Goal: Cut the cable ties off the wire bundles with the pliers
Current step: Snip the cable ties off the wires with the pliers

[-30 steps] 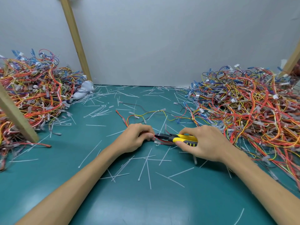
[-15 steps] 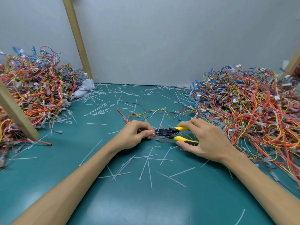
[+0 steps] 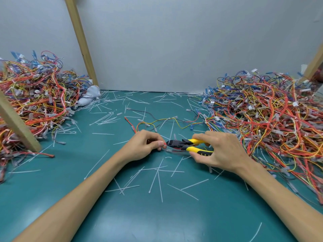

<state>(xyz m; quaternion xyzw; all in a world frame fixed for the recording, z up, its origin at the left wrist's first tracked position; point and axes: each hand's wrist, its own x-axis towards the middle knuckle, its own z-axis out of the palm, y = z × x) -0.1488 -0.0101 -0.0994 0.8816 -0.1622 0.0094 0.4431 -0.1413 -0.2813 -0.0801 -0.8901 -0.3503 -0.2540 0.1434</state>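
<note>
Two grips: left hand [image 3: 145,147] pinches red wires [image 3: 164,145], right hand [image 3: 222,151] holds pliers [image 3: 186,145]; tie indiscernible.

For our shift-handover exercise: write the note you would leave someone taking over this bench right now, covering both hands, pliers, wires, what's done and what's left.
Left hand pinches a small wire bundle at the middle of the green mat.
Right hand grips the yellow-handled pliers, nose at the bundle beside the left fingertips.
Done: many cut ties lie scattered over the mat.
Left: this bundle's tie, too small to see, then the right wire pile and left wire pile; which is finished I cannot tell.
</note>
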